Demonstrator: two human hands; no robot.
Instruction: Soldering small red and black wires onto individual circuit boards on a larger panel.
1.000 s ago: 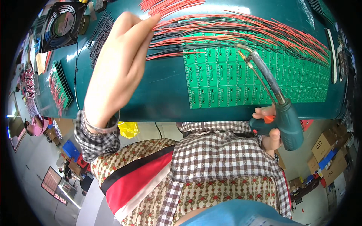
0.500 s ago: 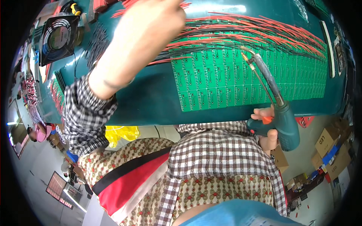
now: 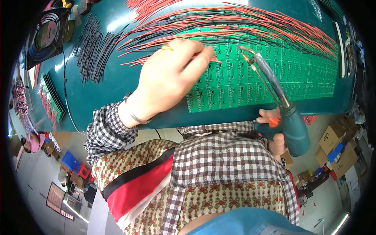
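Note:
My right hand (image 3: pixel 274 133) grips a dark green, pistol-shaped soldering gun (image 3: pixel 295 129) with an orange trigger. The gun's bent metal tip and thin feed tube (image 3: pixel 266 82) point up and left above a sheet of green circuit boards (image 3: pixel 239 92). Over the left end of that sheet, my left hand (image 3: pixel 168 76) has its thumb and fingers pinched together; what lies between the fingertips is hidden. Short red wires (image 3: pixel 213 60) show beside and under those fingers. Long red and black wires (image 3: pixel 266 29) lie in rows across the boards' far part.
Black wires (image 3: pixel 94 55) lie in bundles at left, and more red wires (image 3: pixel 152 8) at the far edge. A black fan (image 3: pixel 49 33) stands far left, its cable running along the green table (image 3: pixel 129 88). Stacked boards (image 3: pixel 53 96) sit at the left edge. Cardboard boxes (image 3: pixel 338 145) stand lower right.
My left hand has come down and nearer from the far red wires to the boards' left end. The soldering gun has shifted slightly left in my right hand.

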